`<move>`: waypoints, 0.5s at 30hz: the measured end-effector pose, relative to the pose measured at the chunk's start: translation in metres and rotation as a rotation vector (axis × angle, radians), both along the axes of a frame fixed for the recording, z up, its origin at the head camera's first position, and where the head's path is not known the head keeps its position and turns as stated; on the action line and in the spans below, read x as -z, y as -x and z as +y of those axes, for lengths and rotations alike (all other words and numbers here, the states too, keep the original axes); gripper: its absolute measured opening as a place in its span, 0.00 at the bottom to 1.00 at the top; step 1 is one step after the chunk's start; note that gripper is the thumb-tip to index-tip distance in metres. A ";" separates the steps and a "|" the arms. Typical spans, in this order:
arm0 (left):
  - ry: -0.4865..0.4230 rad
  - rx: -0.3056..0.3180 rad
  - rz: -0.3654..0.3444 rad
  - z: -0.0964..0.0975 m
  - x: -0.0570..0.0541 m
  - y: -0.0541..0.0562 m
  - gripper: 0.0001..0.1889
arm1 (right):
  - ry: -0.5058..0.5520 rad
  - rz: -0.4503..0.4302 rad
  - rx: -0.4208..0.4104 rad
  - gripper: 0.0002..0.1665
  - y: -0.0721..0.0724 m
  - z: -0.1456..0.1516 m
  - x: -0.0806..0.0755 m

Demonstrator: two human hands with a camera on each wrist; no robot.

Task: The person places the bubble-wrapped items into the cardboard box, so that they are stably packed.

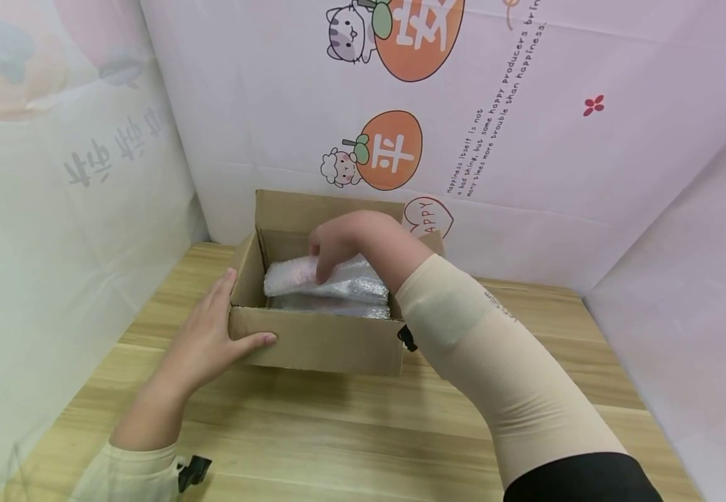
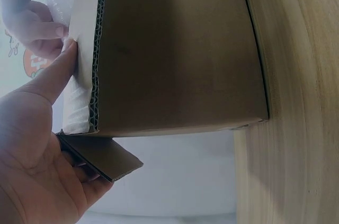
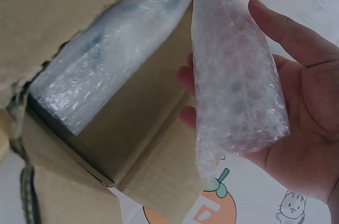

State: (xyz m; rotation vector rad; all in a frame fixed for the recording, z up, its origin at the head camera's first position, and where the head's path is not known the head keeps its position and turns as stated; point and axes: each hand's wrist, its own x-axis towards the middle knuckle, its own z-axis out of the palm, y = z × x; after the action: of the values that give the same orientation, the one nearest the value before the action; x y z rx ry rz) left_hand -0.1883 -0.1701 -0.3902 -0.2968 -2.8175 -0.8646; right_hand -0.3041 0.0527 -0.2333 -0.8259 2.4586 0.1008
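Note:
An open cardboard box (image 1: 319,343) stands on the wooden table. At its left front corner my left hand (image 1: 202,341) holds the flaps, the thumb on the front flap and the fingers along the left side flap (image 2: 106,158). My right hand (image 1: 349,240) reaches into the box from above and grips a bubble-wrapped package (image 3: 235,81); its fingers pass behind the wrap and the thumb lies along the near edge. Beneath it in the box lies a second bubble-wrapped package (image 3: 114,49), apart from the hand. The wrap blurs what both packages contain.
Printed white sheeting (image 1: 526,160) rises behind the table and at both sides. The box's back flap (image 1: 325,208) stands up close to the rear sheeting. Wood table surface (image 1: 337,432) extends in front of the box.

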 end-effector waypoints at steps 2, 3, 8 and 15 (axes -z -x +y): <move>0.000 0.000 0.001 0.000 0.000 0.000 0.67 | -0.016 0.003 -0.010 0.30 0.000 -0.001 0.003; -0.001 0.000 -0.001 0.000 0.000 0.000 0.67 | -0.025 0.001 -0.009 0.30 0.000 -0.001 0.004; -0.005 0.004 -0.004 0.001 -0.001 -0.001 0.67 | -0.058 -0.027 0.015 0.34 0.000 0.001 0.007; 0.000 -0.001 0.002 0.001 -0.001 -0.002 0.67 | 0.008 0.002 0.012 0.40 0.001 0.010 0.003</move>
State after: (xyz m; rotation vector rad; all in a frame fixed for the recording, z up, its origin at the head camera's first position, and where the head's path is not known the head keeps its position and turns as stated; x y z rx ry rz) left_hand -0.1860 -0.1692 -0.3890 -0.2964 -2.8161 -0.8634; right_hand -0.3051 0.0631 -0.2363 -0.8151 2.4670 0.0882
